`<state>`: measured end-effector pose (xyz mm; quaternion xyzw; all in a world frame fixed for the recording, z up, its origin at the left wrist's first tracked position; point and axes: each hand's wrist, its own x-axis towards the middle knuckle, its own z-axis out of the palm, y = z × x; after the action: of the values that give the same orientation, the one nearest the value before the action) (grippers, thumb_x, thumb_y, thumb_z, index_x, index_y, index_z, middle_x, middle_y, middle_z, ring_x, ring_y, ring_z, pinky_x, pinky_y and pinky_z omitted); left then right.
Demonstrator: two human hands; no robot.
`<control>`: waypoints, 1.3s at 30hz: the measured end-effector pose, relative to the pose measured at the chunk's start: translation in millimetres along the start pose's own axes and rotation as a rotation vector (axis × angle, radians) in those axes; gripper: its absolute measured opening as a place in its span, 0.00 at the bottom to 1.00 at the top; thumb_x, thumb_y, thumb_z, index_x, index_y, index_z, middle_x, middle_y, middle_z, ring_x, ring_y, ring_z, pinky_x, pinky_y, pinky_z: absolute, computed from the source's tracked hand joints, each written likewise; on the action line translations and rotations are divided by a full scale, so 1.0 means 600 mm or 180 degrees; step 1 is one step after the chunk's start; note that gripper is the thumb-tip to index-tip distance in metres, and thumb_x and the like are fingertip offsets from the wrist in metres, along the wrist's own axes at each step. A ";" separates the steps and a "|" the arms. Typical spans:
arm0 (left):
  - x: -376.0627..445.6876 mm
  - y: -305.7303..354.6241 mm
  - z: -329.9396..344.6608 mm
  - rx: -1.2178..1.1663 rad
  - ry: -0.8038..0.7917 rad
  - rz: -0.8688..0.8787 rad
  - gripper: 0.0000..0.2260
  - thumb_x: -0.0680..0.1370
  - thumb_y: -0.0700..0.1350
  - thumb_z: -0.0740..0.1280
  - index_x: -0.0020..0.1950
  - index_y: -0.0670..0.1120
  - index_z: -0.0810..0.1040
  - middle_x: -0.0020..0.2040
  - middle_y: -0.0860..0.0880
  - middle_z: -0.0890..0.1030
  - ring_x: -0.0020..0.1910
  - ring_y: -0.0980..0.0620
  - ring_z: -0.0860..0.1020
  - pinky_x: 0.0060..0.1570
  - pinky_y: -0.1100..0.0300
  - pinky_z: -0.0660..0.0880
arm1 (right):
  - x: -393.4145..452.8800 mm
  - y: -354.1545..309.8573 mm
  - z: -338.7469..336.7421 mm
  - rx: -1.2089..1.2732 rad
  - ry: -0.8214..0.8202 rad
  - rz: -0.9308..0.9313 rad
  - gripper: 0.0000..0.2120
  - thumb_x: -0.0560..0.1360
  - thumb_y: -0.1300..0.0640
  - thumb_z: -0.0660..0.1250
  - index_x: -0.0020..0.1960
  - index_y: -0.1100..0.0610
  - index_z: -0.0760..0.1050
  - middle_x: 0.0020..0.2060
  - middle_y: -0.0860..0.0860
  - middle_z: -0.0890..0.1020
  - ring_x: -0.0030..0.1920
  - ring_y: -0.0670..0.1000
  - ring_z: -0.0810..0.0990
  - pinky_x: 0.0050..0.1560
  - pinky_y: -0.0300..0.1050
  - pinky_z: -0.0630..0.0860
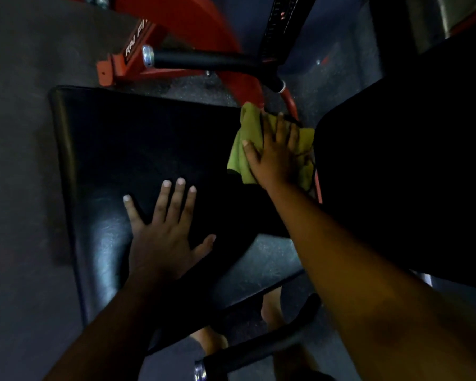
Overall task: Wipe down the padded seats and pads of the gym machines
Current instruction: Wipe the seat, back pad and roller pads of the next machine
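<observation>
Head view: my right hand [275, 158] lies flat, fingers spread, pressing the green cloth [248, 138] on the far right edge of the shiny black padded seat [138, 149]. My left hand [162, 232] rests open, steadying it. I should push firmly along the seat's long side, which runs from me to the red metal frame [204, 23].

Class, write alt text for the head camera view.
A right hand presses a green cloth flat at the far edge of a black padded seat, while the left hand rests open on it.
</observation>
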<state>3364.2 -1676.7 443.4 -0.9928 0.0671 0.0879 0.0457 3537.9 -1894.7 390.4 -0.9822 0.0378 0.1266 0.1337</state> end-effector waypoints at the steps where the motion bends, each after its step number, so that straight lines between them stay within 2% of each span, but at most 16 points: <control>1: 0.000 -0.001 -0.005 -0.0024 -0.0021 -0.0015 0.45 0.76 0.74 0.52 0.84 0.46 0.55 0.85 0.46 0.51 0.84 0.46 0.50 0.70 0.21 0.40 | -0.045 0.015 0.003 -0.0186 -0.0038 -0.0214 0.39 0.76 0.27 0.47 0.82 0.44 0.55 0.83 0.52 0.52 0.81 0.63 0.52 0.69 0.79 0.57; 4: 0.003 0.002 -0.015 -0.0050 -0.0113 -0.0046 0.44 0.77 0.74 0.52 0.83 0.46 0.56 0.85 0.46 0.51 0.84 0.46 0.49 0.71 0.21 0.40 | -0.261 0.084 0.018 -0.0577 -0.0268 -0.0811 0.38 0.78 0.27 0.48 0.83 0.43 0.51 0.84 0.50 0.47 0.83 0.61 0.47 0.66 0.78 0.63; 7: 0.001 0.003 -0.010 -0.0077 -0.0114 -0.0061 0.43 0.78 0.74 0.51 0.84 0.46 0.55 0.85 0.46 0.50 0.84 0.46 0.48 0.70 0.20 0.41 | -0.357 0.112 0.029 -0.0445 -0.0498 -0.0773 0.36 0.79 0.26 0.47 0.83 0.39 0.46 0.84 0.49 0.46 0.83 0.61 0.45 0.63 0.82 0.63; 11: 0.002 -0.001 0.003 -0.0101 0.0006 -0.0049 0.45 0.76 0.74 0.53 0.84 0.46 0.55 0.85 0.46 0.50 0.84 0.46 0.49 0.70 0.20 0.41 | -0.160 0.001 0.011 -0.0090 -0.0123 -0.0369 0.34 0.79 0.29 0.43 0.82 0.39 0.51 0.83 0.51 0.52 0.82 0.64 0.50 0.69 0.77 0.60; 13: 0.002 -0.001 0.008 -0.0049 0.0040 -0.0028 0.45 0.76 0.75 0.52 0.84 0.46 0.55 0.85 0.46 0.50 0.84 0.46 0.50 0.70 0.20 0.41 | -0.038 -0.072 -0.004 0.0063 -0.0152 -0.0159 0.35 0.77 0.28 0.44 0.81 0.38 0.53 0.83 0.51 0.53 0.81 0.63 0.51 0.70 0.80 0.55; 15: 0.002 -0.002 0.008 -0.0036 0.0009 -0.0018 0.45 0.76 0.75 0.51 0.84 0.46 0.54 0.85 0.46 0.50 0.84 0.46 0.50 0.70 0.20 0.40 | 0.003 -0.093 -0.004 0.0022 -0.0115 -0.0210 0.35 0.77 0.28 0.45 0.81 0.38 0.53 0.83 0.50 0.53 0.81 0.62 0.50 0.68 0.83 0.50; 17: 0.002 -0.002 0.002 -0.0073 -0.0045 -0.0032 0.45 0.76 0.75 0.52 0.84 0.45 0.55 0.85 0.46 0.50 0.84 0.47 0.50 0.70 0.21 0.40 | -0.068 -0.059 0.003 -0.0125 -0.0097 -0.0524 0.35 0.77 0.28 0.47 0.81 0.37 0.51 0.83 0.49 0.52 0.82 0.60 0.50 0.69 0.80 0.56; 19: 0.003 -0.001 -0.008 -0.0163 -0.0103 -0.0067 0.46 0.76 0.74 0.54 0.83 0.44 0.55 0.85 0.46 0.50 0.84 0.47 0.49 0.71 0.21 0.39 | -0.217 0.003 0.013 -0.0253 -0.0300 -0.0868 0.35 0.79 0.28 0.46 0.82 0.38 0.45 0.84 0.49 0.49 0.83 0.59 0.48 0.67 0.77 0.62; 22: 0.001 -0.002 -0.006 -0.0199 -0.0075 -0.0077 0.45 0.76 0.72 0.56 0.83 0.43 0.56 0.85 0.46 0.50 0.84 0.47 0.49 0.71 0.21 0.40 | -0.365 0.070 0.028 -0.0306 -0.0546 -0.0954 0.35 0.79 0.27 0.46 0.83 0.38 0.46 0.84 0.49 0.48 0.83 0.59 0.47 0.62 0.80 0.65; 24: 0.004 -0.003 -0.004 -0.0201 -0.0040 -0.0061 0.44 0.76 0.70 0.58 0.83 0.43 0.57 0.85 0.45 0.51 0.84 0.46 0.51 0.71 0.21 0.41 | -0.305 0.049 0.032 -0.0273 -0.0445 -0.0967 0.34 0.79 0.28 0.47 0.82 0.37 0.46 0.84 0.49 0.49 0.83 0.60 0.49 0.63 0.81 0.63; 27: 0.005 -0.002 -0.001 -0.0118 -0.0015 -0.0010 0.44 0.76 0.69 0.58 0.83 0.42 0.57 0.84 0.44 0.53 0.83 0.46 0.52 0.70 0.19 0.44 | -0.129 -0.060 0.020 -0.0047 -0.0136 -0.0995 0.33 0.78 0.29 0.50 0.81 0.34 0.49 0.83 0.48 0.52 0.82 0.61 0.51 0.66 0.80 0.60; 31: -0.001 -0.002 -0.007 -0.0114 -0.0006 -0.0111 0.44 0.76 0.68 0.57 0.83 0.41 0.54 0.84 0.42 0.52 0.84 0.47 0.51 0.71 0.21 0.43 | 0.013 -0.162 0.003 -0.0014 -0.0058 -0.0865 0.32 0.78 0.28 0.45 0.80 0.35 0.52 0.83 0.48 0.54 0.81 0.61 0.51 0.67 0.84 0.51; 33: 0.001 0.001 -0.021 -0.0175 -0.0023 -0.0105 0.43 0.77 0.66 0.56 0.83 0.41 0.52 0.84 0.41 0.51 0.84 0.46 0.50 0.72 0.22 0.43 | -0.029 -0.144 0.004 -0.0047 0.0013 -0.0958 0.32 0.78 0.29 0.47 0.81 0.36 0.52 0.83 0.48 0.54 0.81 0.59 0.51 0.68 0.81 0.55; 35: -0.005 -0.002 -0.031 -0.0474 0.0064 -0.0137 0.41 0.77 0.62 0.56 0.83 0.41 0.50 0.84 0.41 0.50 0.84 0.46 0.50 0.72 0.22 0.45 | -0.142 -0.096 0.017 -0.0063 -0.0028 -0.1075 0.33 0.79 0.30 0.50 0.82 0.37 0.52 0.83 0.48 0.53 0.82 0.58 0.51 0.68 0.77 0.60; 37: -0.034 -0.027 -0.031 -0.0878 0.0304 -0.0349 0.38 0.76 0.55 0.58 0.83 0.43 0.54 0.84 0.44 0.54 0.83 0.49 0.52 0.73 0.24 0.47 | -0.284 -0.047 0.035 -0.0193 -0.0115 -0.1226 0.33 0.79 0.30 0.49 0.82 0.37 0.50 0.84 0.48 0.51 0.82 0.57 0.52 0.66 0.75 0.63; 39: -0.083 -0.061 -0.025 -0.0887 0.0417 -0.0568 0.35 0.76 0.53 0.59 0.82 0.46 0.59 0.83 0.46 0.58 0.83 0.50 0.52 0.75 0.26 0.46 | -0.369 -0.022 0.043 -0.0231 -0.0336 -0.1258 0.33 0.79 0.28 0.46 0.82 0.37 0.49 0.84 0.47 0.50 0.82 0.57 0.53 0.64 0.78 0.63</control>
<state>3323.5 -1635.6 469.8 -0.9952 -0.0313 0.0270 -0.0893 3319.5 -1866.2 426.8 -0.9667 -0.1672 0.1505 0.1223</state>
